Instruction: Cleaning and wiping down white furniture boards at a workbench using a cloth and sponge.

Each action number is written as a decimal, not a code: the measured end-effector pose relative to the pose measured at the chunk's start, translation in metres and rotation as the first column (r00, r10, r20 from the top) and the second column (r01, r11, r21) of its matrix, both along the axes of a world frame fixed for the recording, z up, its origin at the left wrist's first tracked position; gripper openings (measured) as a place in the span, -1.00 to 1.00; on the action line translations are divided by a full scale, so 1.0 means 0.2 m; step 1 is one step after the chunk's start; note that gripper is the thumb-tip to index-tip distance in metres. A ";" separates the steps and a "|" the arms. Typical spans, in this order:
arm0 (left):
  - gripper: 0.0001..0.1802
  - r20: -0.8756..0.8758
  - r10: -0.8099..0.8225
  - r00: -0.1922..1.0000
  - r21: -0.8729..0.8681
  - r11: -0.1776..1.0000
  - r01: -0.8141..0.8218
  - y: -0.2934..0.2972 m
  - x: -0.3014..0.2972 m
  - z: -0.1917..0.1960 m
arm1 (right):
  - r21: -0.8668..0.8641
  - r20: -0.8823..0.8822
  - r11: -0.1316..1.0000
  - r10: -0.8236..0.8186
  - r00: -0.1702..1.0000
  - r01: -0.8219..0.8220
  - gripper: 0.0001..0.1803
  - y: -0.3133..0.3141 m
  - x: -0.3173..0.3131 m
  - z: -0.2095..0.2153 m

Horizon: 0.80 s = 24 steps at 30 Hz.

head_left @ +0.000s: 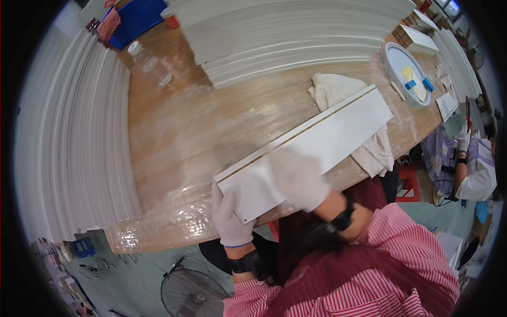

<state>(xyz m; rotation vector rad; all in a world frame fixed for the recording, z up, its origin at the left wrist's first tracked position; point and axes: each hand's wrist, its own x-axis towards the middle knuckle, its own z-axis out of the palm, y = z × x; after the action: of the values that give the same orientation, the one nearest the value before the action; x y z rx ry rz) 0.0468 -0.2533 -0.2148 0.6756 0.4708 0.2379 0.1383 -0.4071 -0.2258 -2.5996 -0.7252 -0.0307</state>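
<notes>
A long white board (348, 124) with a narrow gold-brown groove along its far edge lies slanted across the plastic-covered table (174, 132). My left hand (231, 217), in a white glove, grips the board's near left end, with fingers along the end edge. My right hand (298, 177), also gloved, is over the middle of the board's face and smeared by motion. Its fingers and anything in them cannot be made out. A cream cloth (338, 87) is partly under the board's right half and shows on both sides of it.
Tall stacks of white boards stand at the left (79, 137) and at the back (296, 37). A clear bottle (150, 66) stands near the far left. At the right is a round grey lid (393, 63) with small blue pieces. A floor fan (193, 296) is below; another person (478, 169) works at right.
</notes>
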 end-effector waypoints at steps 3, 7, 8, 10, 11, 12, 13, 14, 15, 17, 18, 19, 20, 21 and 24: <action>-0.43 0.054 0.121 0.991 -0.218 0.970 -0.106 0.01 -0.02 -0.03 | 0.043 0.252 0.956 -0.292 0.923 0.290 -0.64 -0.29 0.21 0.08; -0.36 -0.126 -0.020 0.992 0.747 0.656 0.108 0.02 -0.01 -0.01 | -0.017 0.273 0.973 -0.215 0.938 0.229 -0.66 -0.13 0.13 0.10; -0.28 0.004 -0.033 0.999 0.235 0.971 0.031 0.02 -0.01 -0.02 | -0.033 0.294 0.992 -0.108 0.950 0.123 -0.58 -0.02 0.08 0.11; -0.19 0.124 0.048 0.991 -0.375 0.927 0.002 0.04 -0.01 -0.06 | -0.043 0.149 0.999 0.017 0.989 -0.011 -0.59 0.22 -0.05 0.13; -0.14 0.145 0.039 0.989 -0.369 0.929 0.017 0.04 -0.01 -0.08 | -0.035 0.112 0.997 0.072 0.991 -0.068 -0.58 0.31 -0.10 0.15; -0.08 0.168 0.029 0.985 -0.358 0.933 0.033 0.04 -0.01 -0.10 | -0.021 0.078 0.992 0.125 0.989 -0.124 -0.56 0.39 -0.15 0.17; -0.08 0.171 0.035 0.985 -0.364 0.931 0.031 0.04 -0.01 -0.13 | -0.028 0.081 0.991 0.130 0.988 -0.128 -0.56 0.44 -0.18 0.18; -0.06 0.130 0.051 0.990 -0.338 0.941 -0.004 0.04 -0.01 -0.15 | -0.039 0.014 0.979 0.199 0.980 -0.198 -0.56 0.47 -0.21 0.18; -0.04 0.089 0.067 0.994 -0.311 0.950 -0.036 0.04 -0.02 -0.16 | -0.047 -0.054 0.963 0.263 0.963 -0.266 -0.57 0.49 -0.22 0.20; -0.03 0.116 0.054 0.992 -0.395 0.919 -0.004 0.06 -0.02 -0.10 | -0.074 -0.211 0.966 0.227 0.951 -0.247 -0.56 0.45 -0.17 0.20; -0.01 0.143 0.038 0.989 -0.470 0.882 0.034 0.06 -0.01 -0.08 | 0.045 0.004 0.990 0.136 0.991 -0.136 -0.56 0.36 -0.13 0.16; -0.01 0.142 0.045 0.989 -0.471 0.882 0.027 0.06 -0.01 -0.08 | 0.188 0.201 0.980 0.020 0.979 -0.059 -0.55 0.29 -0.09 0.13; -0.01 0.150 0.052 0.987 -0.458 0.889 0.022 0.06 -0.01 -0.08 | 0.184 0.199 0.981 0.030 0.980 -0.068 -0.55 0.23 -0.04 0.12; -0.01 0.158 0.059 0.986 -0.443 0.896 0.018 0.06 -0.01 -0.08 | 0.140 0.232 0.990 -0.050 0.971 0.017 -0.54 0.18 0.01 0.12; -0.02 0.156 0.040 0.987 -0.422 0.906 0.030 0.05 0.00 -0.08 | 0.027 0.247 0.999 -0.040 0.968 0.034 -0.59 0.24 -0.05 0.13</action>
<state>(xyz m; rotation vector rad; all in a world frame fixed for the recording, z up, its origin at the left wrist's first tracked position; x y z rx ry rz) 0.0468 -0.2430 -0.2300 0.2257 0.3515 0.1849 0.1292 -0.3594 -0.2001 -2.6153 -0.7558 -0.3792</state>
